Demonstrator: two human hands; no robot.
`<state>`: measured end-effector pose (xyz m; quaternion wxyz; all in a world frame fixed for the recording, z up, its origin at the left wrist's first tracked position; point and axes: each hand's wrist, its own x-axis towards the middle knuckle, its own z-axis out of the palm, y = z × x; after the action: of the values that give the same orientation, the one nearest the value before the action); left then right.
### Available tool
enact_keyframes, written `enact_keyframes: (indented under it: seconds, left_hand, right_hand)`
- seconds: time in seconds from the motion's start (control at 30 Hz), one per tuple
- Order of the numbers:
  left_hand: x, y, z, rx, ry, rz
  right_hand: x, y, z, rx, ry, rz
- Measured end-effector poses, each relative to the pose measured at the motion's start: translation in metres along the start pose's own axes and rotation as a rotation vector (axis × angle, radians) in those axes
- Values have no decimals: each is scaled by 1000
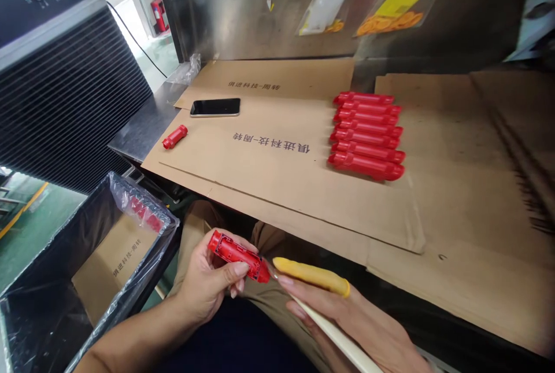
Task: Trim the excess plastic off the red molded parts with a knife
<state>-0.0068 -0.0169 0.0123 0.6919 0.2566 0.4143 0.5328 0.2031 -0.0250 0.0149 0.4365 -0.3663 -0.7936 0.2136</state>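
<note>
Red plastic: the red part [229, 249] sits in the left hand [203, 280], head view, low centre. Grip is narrow, thumb over the near face, fingers behind. Part tilts, long axis running 10 to 4 o'clock; ribbed, detailed face up toward the camera. The 10 o'clock end shows clear of the fingers; the thumb tip presses nearer the 4 o'clock end, which pokes out past it.

Clock from the held part: right hand [347, 312] at 4, closed on a cream-handled tool [332, 332], handle running down to 5. Yellow finger cover [311, 276] on one finger of that hand. Tool tip is just beside the part's 4 o'clock end; contact too fine to tell.

Row of longer red pieces [368, 162] at 2, side by side on the cardboard sheet [269, 182], well apart from both hands. Phone [215, 107] near 12, lying flat, screen dark. Short red piece [175, 137] at 11, alone near the sheet's edge. Plastic-lined bin [87, 225] at 9, folded-flat cardboard [110, 272] inside. Clear bag with white paper [327, 3] at 1, on the metal panel [243, 20].
</note>
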Motion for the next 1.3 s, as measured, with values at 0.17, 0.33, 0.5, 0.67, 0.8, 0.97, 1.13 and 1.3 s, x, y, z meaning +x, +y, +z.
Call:
enact_keyframes:
  seconds: [0.17,0.33,0.5,0.67,0.8,0.97,1.13,1.3]
  left_hand:
    - [-1,-1,-1,45,-19,24]
    - [-2,-4,-3,66,-37,31]
    - [-1,-5,-3,53,-51,36]
    - [-1,-2,1,13,-26,-4]
    - [-2,1,3,-41,-13,-37]
    - [-2,2,3,-68,-15,-15]
    - [-1,0,0,-24,-8,34]
    - [-1,-4,-1,27,3,57]
  right_hand:
    - [-1,-3,8,103,38,45]
    - [2,-5,10,142,48,55]
    - [3,-5,8,154,17,52]
    - [9,-8,9,164,59,62]
    - [8,-8,10,101,72,85]
    - [2,-6,9,7,87,63]
    - [3,-7,8,4,69,139]
    - [-3,5,13,177,41,160]
